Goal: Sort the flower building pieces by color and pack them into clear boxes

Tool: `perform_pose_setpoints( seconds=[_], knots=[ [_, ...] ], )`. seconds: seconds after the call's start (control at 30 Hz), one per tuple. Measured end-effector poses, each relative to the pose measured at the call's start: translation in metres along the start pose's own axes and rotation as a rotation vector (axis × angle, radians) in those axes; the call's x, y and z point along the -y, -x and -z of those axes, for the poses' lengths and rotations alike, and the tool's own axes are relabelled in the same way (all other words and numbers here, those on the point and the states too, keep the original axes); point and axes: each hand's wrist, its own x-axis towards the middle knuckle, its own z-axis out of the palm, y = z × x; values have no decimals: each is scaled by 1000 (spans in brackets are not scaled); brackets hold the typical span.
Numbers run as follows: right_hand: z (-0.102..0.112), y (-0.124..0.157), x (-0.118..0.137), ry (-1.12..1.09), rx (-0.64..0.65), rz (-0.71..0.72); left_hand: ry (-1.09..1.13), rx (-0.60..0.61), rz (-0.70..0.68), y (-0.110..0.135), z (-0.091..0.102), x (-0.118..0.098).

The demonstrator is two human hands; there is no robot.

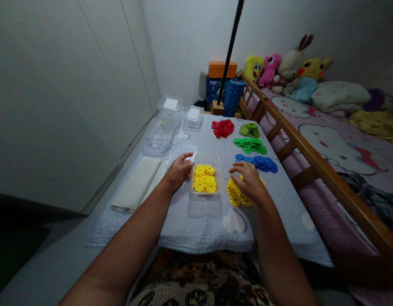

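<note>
Resting by the side of the clear box [205, 155], your left hand [179, 170] has its fingers softly bent and touching the box wall, not wrapped around it. Your right hand [249, 182] lies palm down on the yellow pile [234, 196] just beside the box, fingers curled over it; you cannot tell if it pinches a piece. The box sits in the middle of the gray cloth [279, 204], right in front of you. I think the yellow work is about half done: many yellow pieces [204, 178] are in the box, and many lie outside it. The red pile [223, 128], light green pile [250, 130], green pile [250, 145] and blue pile [258, 162] look untouched, and the empty boxes [160, 129] wait at the far left. No words can be read anywhere; the pink bed sheet [327, 144] only shows cartoon cat pictures.
</note>
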Motion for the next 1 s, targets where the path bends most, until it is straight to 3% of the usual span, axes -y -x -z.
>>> perform_pose_setpoints(
  seconds=[0.13,0.33,0.73,1.0],
  knots=[
    [-1,11,-15,127,63,-74,-2,6,-3,-1,0,0],
    [-13,20,-18,214,92,-26,0,20,-11,0,0,0],
    [-24,13,-10,152,9,-81,-19,28,-11,0,0,0],
    [-21,10,-7,71,-26,-113,-18,22,-4,1,2,0]
  ],
)
